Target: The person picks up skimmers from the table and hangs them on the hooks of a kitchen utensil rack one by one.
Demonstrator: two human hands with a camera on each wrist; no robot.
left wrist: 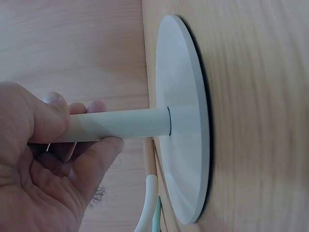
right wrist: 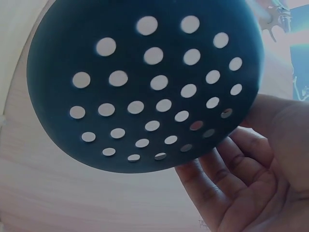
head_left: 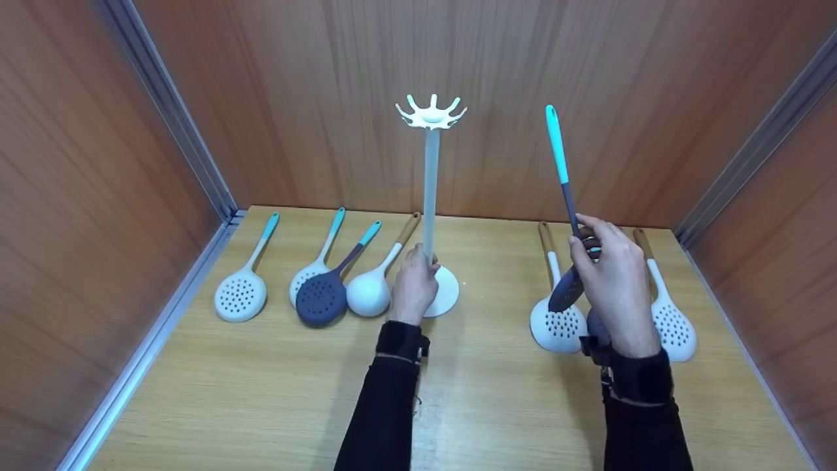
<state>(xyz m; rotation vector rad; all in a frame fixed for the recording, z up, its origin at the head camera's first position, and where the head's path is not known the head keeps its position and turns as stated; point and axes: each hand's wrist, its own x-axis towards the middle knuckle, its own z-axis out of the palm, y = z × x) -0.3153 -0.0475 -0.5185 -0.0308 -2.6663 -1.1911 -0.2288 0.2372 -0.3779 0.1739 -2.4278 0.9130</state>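
Observation:
A white utensil stand (head_left: 431,190) rises upright from a round base on the table, topped by a ring of upturned hooks with nothing hanging on them. My left hand (head_left: 414,284) grips its post low down, just above the base (left wrist: 181,159). In my right hand (head_left: 618,281) is a dark skimmer (head_left: 566,294), pinched on its neck with the turquoise handle pointing up. Its perforated head (right wrist: 130,96) faces the right wrist camera and covers part of the fingers. Below it lie a white skimmer (head_left: 556,330) and a mostly hidden dark utensil (head_left: 596,326).
Left of the stand lie a white ladle (head_left: 368,292), another dark skimmer (head_left: 320,301) overlapping a white one (head_left: 302,276), and a separate white skimmer (head_left: 240,296). A wooden-handled white skimmer (head_left: 675,330) lies far right. Wood panels (head_left: 497,85) enclose the table's back and sides.

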